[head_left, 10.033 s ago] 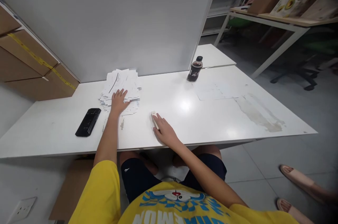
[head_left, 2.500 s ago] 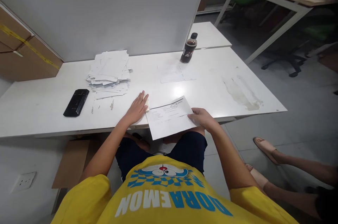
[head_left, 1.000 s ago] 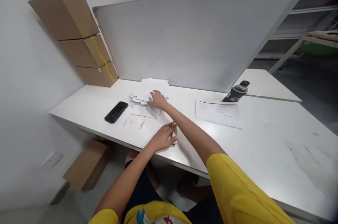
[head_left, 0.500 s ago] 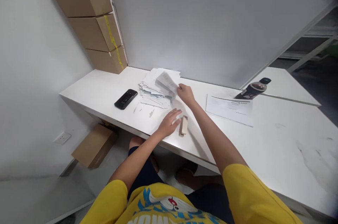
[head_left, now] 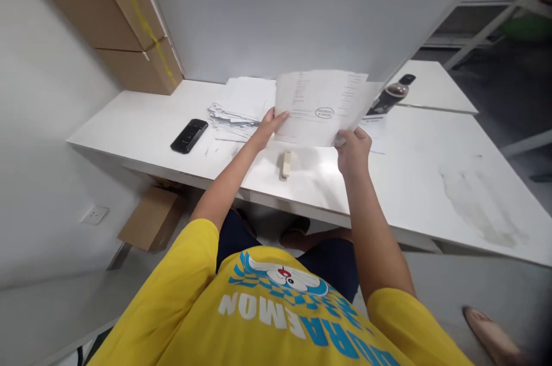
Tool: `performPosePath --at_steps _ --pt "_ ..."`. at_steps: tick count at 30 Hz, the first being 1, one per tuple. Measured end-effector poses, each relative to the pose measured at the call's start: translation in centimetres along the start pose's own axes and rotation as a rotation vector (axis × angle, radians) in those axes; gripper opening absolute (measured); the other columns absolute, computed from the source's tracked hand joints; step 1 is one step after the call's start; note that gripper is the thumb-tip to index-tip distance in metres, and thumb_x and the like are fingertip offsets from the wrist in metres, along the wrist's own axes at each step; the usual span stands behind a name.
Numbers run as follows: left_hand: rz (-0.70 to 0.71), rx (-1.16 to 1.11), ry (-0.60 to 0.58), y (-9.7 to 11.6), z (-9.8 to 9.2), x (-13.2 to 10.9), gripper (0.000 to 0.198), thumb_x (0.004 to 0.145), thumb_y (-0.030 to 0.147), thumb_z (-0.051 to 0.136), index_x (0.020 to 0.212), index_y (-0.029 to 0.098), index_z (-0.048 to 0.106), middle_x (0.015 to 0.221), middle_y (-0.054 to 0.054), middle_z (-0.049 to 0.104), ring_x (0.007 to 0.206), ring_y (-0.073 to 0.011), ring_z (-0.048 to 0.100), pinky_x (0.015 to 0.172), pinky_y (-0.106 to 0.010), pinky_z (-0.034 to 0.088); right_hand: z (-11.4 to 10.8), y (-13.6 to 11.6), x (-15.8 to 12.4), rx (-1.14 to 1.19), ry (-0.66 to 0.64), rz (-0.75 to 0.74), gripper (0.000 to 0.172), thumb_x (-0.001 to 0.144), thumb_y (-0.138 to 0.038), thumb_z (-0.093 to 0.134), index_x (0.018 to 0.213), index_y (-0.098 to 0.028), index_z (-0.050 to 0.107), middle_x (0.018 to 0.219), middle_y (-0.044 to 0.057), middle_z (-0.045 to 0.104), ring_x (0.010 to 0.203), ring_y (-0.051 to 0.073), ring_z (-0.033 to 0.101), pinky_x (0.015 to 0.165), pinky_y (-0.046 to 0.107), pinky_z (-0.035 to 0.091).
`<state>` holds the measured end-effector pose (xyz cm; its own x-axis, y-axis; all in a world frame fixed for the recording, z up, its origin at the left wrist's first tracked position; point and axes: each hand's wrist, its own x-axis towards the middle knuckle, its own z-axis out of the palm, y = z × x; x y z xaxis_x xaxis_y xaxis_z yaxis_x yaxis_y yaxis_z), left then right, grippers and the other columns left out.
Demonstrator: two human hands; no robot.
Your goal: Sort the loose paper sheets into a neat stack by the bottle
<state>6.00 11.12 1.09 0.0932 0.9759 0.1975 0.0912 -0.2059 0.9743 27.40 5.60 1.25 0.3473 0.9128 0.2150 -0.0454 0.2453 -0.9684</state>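
A printed sheet of paper [head_left: 308, 93] with an oval stamp mark is held up above the table, tilted toward me. My left hand [head_left: 268, 126] pinches its left edge between thumb and fingers. At its lower right corner, my right hand [head_left: 354, 150] is closed on the paper. A cream stapler [head_left: 286, 165] lies on the white tabletop below the sheet, between my forearms. Behind my left hand is a messy pile of papers [head_left: 235, 116], partly covered by the raised sheet. More paper [head_left: 377, 139] lies flat behind my right hand, mostly hidden.
A black device [head_left: 189, 136] lies left of the pile. A dark bottle [head_left: 390, 97] with a black cap stands at the back right. Cardboard boxes [head_left: 133, 64] are stacked at the back left, beside a whiteboard [head_left: 302, 15]. Another person's foot [head_left: 491, 334] shows at lower right.
My right hand has brought paper from the pile to the right and raised it. My left hand has moved up from beside the stapler and taken the left edge. The view has shifted.
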Motion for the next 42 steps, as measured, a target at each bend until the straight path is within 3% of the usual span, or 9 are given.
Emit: performPosePath --at_steps 2,4,10,15,22,27,31,36,42 --pt "0.023 -0.193 -0.085 0.3 1.3 -0.9 0.043 0.09 0.039 0.056 0.124 0.013 0.049 0.12 -0.012 0.066 0.115 -0.0249 0.063 0.101 -0.045 0.047 -1.6 0.3 -0.5 0.027 -0.001 0.026 0.009 0.07 -0.029 0.053 0.075 -0.022 0.054 0.07 -0.003 0.053 0.067 0.013 0.052 0.06 0.027 0.044" --pt "0.081 -0.262 -0.069 1.0 2.2 -2.6 0.046 0.086 0.039 0.063 0.121 0.012 0.05 0.114 -0.01 0.067 0.109 -0.025 0.065 0.098 -0.047 0.049 -3.9 0.6 -1.6 0.009 0.008 0.019 0.011 0.072 -0.031 0.056 0.079 -0.022 0.056 0.074 -0.002 0.056 0.074 0.015 0.055 0.065 0.028 0.047" --pt "0.175 0.123 0.135 2.3 4.3 -11.9 0.044 0.076 0.037 0.074 0.11 0.019 0.054 0.106 -0.007 0.064 0.104 -0.0241 0.063 0.093 -0.04 0.051 -11.7 2.6 -8.0 -0.084 0.067 0.081 0.021 0.068 -0.038 0.068 0.08 -0.021 0.061 0.076 -0.001 0.064 0.078 0.019 0.059 0.072 0.032 0.049" --pt "0.223 0.255 0.18 -0.8 6.9 -16.3 0.04 0.084 0.045 0.064 0.112 0.021 0.049 0.107 -0.008 0.06 0.102 -0.0218 0.063 0.088 -0.035 0.052 -13.3 4.0 -11.4 -0.069 0.053 0.143 0.027 0.07 -0.043 0.071 0.087 -0.022 0.066 0.086 0.003 0.071 0.085 0.022 0.064 0.077 0.036 0.051" --pt "0.436 0.207 0.32 -4.3 9.8 -16.1 0.062 0.083 0.063 0.06 0.122 0.023 0.034 0.121 -0.015 0.052 0.118 -0.024 0.056 0.1 -0.043 0.046 -12.8 3.3 -11.0 0.024 0.169 0.052 0.023 0.07 -0.038 0.067 0.086 -0.022 0.065 0.083 0.002 0.071 0.087 0.022 0.065 0.081 0.038 0.05" --pt "0.328 0.206 0.405 -4.7 9.6 -15.6 0.063 0.081 0.063 0.062 0.122 0.022 0.035 0.117 -0.014 0.052 0.114 -0.0237 0.059 0.097 -0.04 0.05 -13.2 2.6 -11.2 0.02 0.09 0.104 0.029 0.073 -0.043 0.06 0.093 -0.022 0.065 0.092 0.005 0.071 0.094 0.025 0.065 0.085 0.04 0.05" --pt "0.301 0.22 0.337 -5.6 9.3 -15.6 0.066 0.082 0.06 0.063 0.127 0.021 0.035 0.126 -0.016 0.049 0.122 -0.0246 0.055 0.102 -0.04 0.048 -13.1 2.4 -11.6 0.038 0.042 0.075 0.037 0.075 -0.047 0.06 0.104 -0.024 0.06 0.105 0.007 0.069 0.101 0.026 0.064 0.088 0.04 0.051" --pt "0.358 0.247 0.301 -6.8 9.1 -15.9 0.077 0.081 0.07 0.056 0.135 0.022 0.029 0.124 -0.017 0.049 0.12 -0.0266 0.056 0.102 -0.043 0.048 -12.8 2.6 -11.4 -0.004 0.139 0.013 0.027 0.072 -0.04 0.068 0.092 -0.024 0.058 0.092 0.004 0.068 0.092 0.023 0.063 0.085 0.039 0.05" --pt "0.237 0.209 0.186 -5.7 8.8 -16.0 0.085 0.083 0.071 0.051 0.144 0.025 0.013 0.139 -0.022 0.041 0.131 -0.0271 0.049 0.103 -0.042 0.046 -12.7 2.5 -10.6 0.0 0.115 -0.003 0.032 0.067 -0.035 0.07 0.092 -0.024 0.054 0.088 0.002 0.064 0.086 0.02 0.061 0.081 0.036 0.049"
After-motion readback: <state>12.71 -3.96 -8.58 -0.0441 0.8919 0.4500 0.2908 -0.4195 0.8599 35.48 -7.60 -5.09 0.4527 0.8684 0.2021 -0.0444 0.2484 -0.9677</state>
